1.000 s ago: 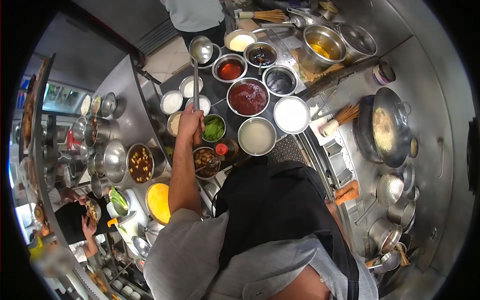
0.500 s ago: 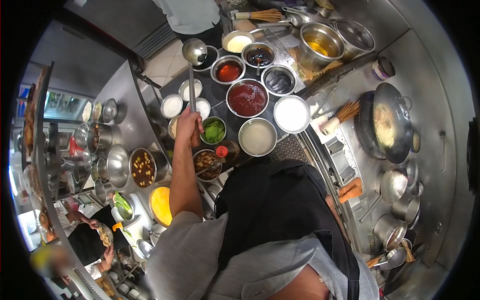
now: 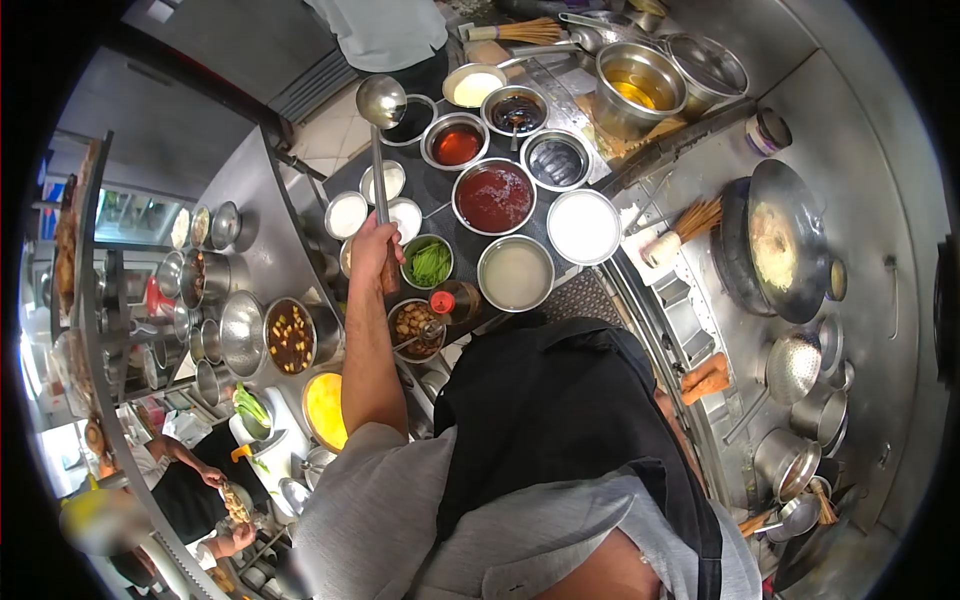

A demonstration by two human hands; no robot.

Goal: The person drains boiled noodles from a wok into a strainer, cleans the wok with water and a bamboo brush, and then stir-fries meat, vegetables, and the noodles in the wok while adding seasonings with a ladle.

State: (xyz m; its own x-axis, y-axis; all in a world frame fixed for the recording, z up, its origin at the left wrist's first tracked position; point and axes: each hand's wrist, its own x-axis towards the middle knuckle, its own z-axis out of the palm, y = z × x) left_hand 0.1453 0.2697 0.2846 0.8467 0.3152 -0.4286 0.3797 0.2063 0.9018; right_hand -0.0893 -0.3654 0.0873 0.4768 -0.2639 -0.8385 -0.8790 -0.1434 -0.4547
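My left hand (image 3: 375, 250) is wrapped round the wooden-ended handle of a long steel ladle (image 3: 381, 101). The ladle's bowl hangs over the far left edge of the dark counter, near a dark-filled bowl (image 3: 410, 121). Beneath that hand are small bowls of white seasoning (image 3: 347, 214) and a bowl of chopped greens (image 3: 428, 261). A red-capped bottle (image 3: 455, 300) stands just right of a bowl of brown chunks (image 3: 417, 330). My right hand (image 3: 706, 378) is low at the stove's edge, fingers curled together; whatever it grips, if anything, is hidden.
A wok (image 3: 787, 243) with pale food stands tilted at right, beside a bamboo brush (image 3: 682, 232). Sauce bowls (image 3: 494, 196) crowd the counter. A pot of yellow liquid (image 3: 641, 90) stands behind. At lower left a co-worker's hands (image 3: 236, 540) hold a dish; another person (image 3: 385, 35) stands ahead.
My left hand and the ladle have hardly moved, and my right hand stays at the stove's edge. The view has shifted slightly. The co-worker's hands and dish have moved down and right.
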